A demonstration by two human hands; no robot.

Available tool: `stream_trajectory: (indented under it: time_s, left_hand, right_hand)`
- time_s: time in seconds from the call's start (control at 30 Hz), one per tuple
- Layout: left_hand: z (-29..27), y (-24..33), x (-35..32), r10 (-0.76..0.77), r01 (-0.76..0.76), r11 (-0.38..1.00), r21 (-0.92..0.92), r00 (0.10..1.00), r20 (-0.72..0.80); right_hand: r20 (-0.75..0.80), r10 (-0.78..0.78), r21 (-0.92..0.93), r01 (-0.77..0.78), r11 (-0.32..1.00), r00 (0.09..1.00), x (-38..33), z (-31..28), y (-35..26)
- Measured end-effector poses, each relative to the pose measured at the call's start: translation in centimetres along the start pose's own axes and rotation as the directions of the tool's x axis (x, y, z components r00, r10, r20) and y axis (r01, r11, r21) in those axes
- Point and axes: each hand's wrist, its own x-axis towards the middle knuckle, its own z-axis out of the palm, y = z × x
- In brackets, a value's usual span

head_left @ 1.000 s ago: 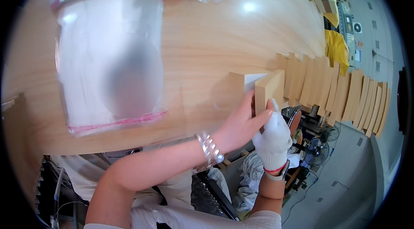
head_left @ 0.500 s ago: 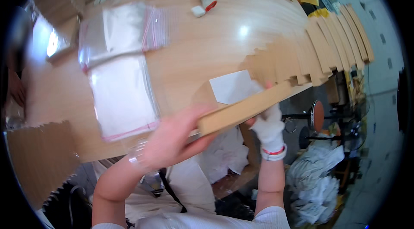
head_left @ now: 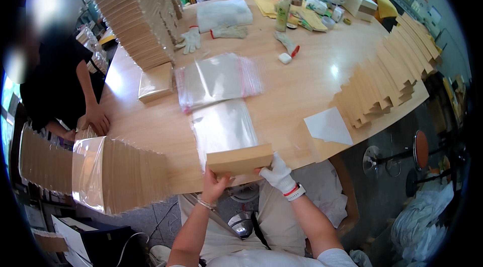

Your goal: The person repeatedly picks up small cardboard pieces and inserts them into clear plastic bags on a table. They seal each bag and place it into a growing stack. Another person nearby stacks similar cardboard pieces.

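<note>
A flat, thick-edged brown kraft-paper packet (head_left: pixel 239 160) is held level by its two ends, just over the table's near edge. My bare left hand (head_left: pixel 215 186) grips its left end, thumb along the near side. My right hand (head_left: pixel 277 174), in a white glove with bare fingertips, is closed on its right end. Right behind the packet lies a stack of clear plastic bags (head_left: pixel 224 123), partly covered by it. Further back, another pile of clear bags (head_left: pixel 219 80) with pinkish edges overlaps that stack.
Wrapped brown packets (head_left: pixel 133 171) stand in a row at the left, near a co-worker's hand (head_left: pixel 98 118). A tall pile (head_left: pixel 133 20) rises behind. Unwrapped brown packets (head_left: pixel 382 83) line the right side, beside a white sheet (head_left: pixel 329 126). Gloves (head_left: pixel 229 32) and a bottle (head_left: pixel 282 13) lie farther back.
Both hands have carried the brown packet left, away from the row at the right, to the near edge of the clear bags. My view has turned left, showing the co-worker and wrapped packets.
</note>
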Motion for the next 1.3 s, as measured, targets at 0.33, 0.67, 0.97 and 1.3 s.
stream_trajectory:
  time_s: [0.33, 0.67, 0.97, 1.3]
  left_hand:
    - [0.6, -0.7, 0.8, 0.166, -0.176, 0.969, 0.171, 0.984, 0.072]
    - [-0.3, 2.2, 0.8, 0.173, -0.223, 0.918, 0.327, 0.969, 0.176]
    - [7.9, 6.0, -2.3, -0.100, 0.111, 0.989, -0.098, 0.988, 0.116]
    - [1.3, 1.2, 1.2, 0.302, -0.365, 0.321, 0.874, 0.914, 0.271]
  right_hand:
    - [-0.025, -0.086, -0.295, 0.075, 0.952, 0.996, 0.0, -0.5, 1.1]
    - [-0.069, -0.044, -0.111, 0.036, 0.993, 0.997, 0.2, -1.3, -4.8]
    - [-0.290, 0.161, 0.191, -0.107, 0.976, 0.944, -9.3, -3.6, -3.5]
    - [-0.256, 0.421, 0.378, -0.311, 0.872, 0.870, -15.3, -8.2, 1.6]
